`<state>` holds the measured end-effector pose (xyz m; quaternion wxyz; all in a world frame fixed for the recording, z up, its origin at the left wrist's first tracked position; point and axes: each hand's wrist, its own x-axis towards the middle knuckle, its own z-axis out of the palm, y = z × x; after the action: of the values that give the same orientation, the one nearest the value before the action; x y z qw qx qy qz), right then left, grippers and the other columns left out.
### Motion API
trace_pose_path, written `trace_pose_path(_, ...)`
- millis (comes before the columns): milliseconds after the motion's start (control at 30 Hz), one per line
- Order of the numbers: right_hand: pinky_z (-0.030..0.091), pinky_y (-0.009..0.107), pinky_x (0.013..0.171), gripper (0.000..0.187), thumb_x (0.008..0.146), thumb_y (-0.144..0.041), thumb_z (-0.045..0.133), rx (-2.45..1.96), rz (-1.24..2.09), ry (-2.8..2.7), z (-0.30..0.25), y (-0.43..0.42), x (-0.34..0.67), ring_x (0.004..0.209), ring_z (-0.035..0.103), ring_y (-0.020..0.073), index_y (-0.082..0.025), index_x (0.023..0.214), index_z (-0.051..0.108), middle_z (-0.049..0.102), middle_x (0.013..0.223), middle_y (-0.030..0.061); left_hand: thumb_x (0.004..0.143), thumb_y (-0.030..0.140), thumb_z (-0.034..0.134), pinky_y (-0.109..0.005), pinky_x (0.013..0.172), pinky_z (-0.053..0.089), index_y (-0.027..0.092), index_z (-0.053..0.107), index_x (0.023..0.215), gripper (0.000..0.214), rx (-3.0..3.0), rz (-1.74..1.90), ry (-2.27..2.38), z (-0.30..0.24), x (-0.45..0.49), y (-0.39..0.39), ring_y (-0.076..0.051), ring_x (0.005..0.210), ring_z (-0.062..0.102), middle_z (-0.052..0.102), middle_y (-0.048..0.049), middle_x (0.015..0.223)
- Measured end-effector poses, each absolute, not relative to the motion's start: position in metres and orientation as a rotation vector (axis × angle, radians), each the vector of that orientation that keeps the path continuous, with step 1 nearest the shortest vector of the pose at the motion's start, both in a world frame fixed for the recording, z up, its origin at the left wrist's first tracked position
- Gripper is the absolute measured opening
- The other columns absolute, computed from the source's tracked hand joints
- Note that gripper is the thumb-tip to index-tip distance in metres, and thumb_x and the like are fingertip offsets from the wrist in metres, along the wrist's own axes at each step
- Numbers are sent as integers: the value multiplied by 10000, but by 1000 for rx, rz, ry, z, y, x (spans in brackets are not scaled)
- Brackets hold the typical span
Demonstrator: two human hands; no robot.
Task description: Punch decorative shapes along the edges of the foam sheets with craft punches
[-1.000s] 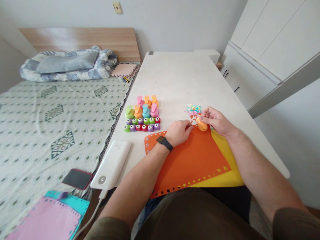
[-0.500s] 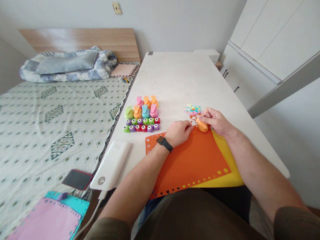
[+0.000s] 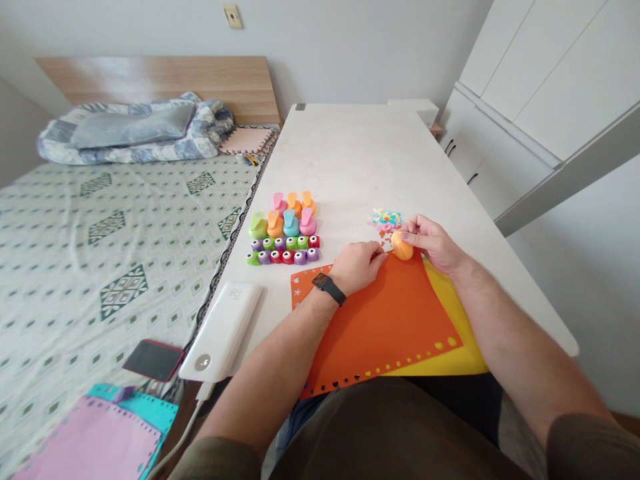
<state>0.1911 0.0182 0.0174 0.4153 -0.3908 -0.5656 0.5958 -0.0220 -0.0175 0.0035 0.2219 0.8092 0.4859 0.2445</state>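
An orange craft punch [image 3: 402, 246] is gripped in my right hand [image 3: 431, 244] at the far right part of the orange sheet [image 3: 380, 313]. My left hand [image 3: 358, 265], with a dark watch on its wrist, is closed at the sheet's far edge, its fingers pinching that edge. Small punched shapes run along the near and left edges of the sheet. Under it lies a yellow sheet [image 3: 453, 317], showing on the right. Just beyond the punch is a pile of coloured paper cutouts [image 3: 386, 217].
Left of the sheet stand rows of large lever punches [image 3: 283, 220] and small punches [image 3: 285, 257]. A white power bank [image 3: 223, 330] with a cable lies at the table's left edge. On the bed [image 3: 165, 220] are a phone [image 3: 154, 359] and punched pink [image 3: 95, 437] and turquoise sheets.
The orange punch has turned a little in my right hand and shifted slightly up and left. My left hand and the sheets have stayed in place.
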Motion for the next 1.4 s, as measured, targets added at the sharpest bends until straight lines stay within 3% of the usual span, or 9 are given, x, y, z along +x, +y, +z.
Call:
trace_pose_path(367,500,278,607,355,705,-329,881,-945,1344,-1035,10,37,200,690,596,153,-230,743,541,585,732,-25,970,302,512,-264,665,425,186,680,869,228,2231,707,1340,2,-22,-17,-156,728,641,736,-45,836)
trace_pose_path(967,551,279,618,423,677,-449,884,-1111,1050,-962,-3,54,209,691,634,147,-229,766,533,612,741,-32,966,301,529,-255,646,404,188,678,863,213,2218,703,1327,4,-24,-19,-142,725,639,747,-34,856)
trace_pose_path(1400,539,294,660,394,753,-555,788,-1342,785,-1108,-22,68,227,662,612,148,-224,758,574,639,722,-19,969,301,521,-254,669,425,191,678,870,216,2227,688,1319,5,-25,-21,-149,750,655,751,-38,869)
